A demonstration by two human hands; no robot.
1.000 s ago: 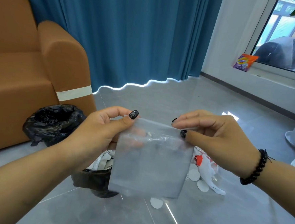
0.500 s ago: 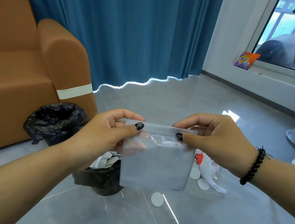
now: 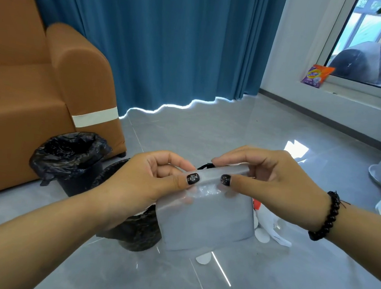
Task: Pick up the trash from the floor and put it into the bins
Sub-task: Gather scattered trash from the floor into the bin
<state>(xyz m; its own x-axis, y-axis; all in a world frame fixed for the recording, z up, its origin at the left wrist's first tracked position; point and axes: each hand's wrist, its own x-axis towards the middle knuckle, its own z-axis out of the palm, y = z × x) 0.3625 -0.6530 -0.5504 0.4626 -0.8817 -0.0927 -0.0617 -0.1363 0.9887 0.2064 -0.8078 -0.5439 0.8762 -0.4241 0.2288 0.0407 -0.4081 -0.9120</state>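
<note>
Head view, centre of the frame
Left hand: my left hand (image 3: 150, 182) pinches the top edge of the plastic bag (image 3: 206, 216), thumb on the near face and fingers curled behind, so the mouth stays level.
Right hand: my right hand (image 3: 273, 185) pinches the same edge just beside the left one, thumb in front; I judge the two close pinches are there to work the strip at the top.
Plastic bag: it hangs flat below my thumbs, off the floor, partly in front of the near bin (image 3: 137, 233) at lower centre, so I judge it only needs letting go over that bin.
Far bin: the second bin (image 3: 70, 157), left of centre, stands against the sofa (image 3: 30, 86); it is lined in black.
Floor: white round scraps (image 3: 262, 235) and a white and red wrapper (image 3: 270, 223) lie right of the bag, still to be collected.
Window ledge: an orange and purple packet (image 3: 317, 75) sits at upper right, well apart.
</note>
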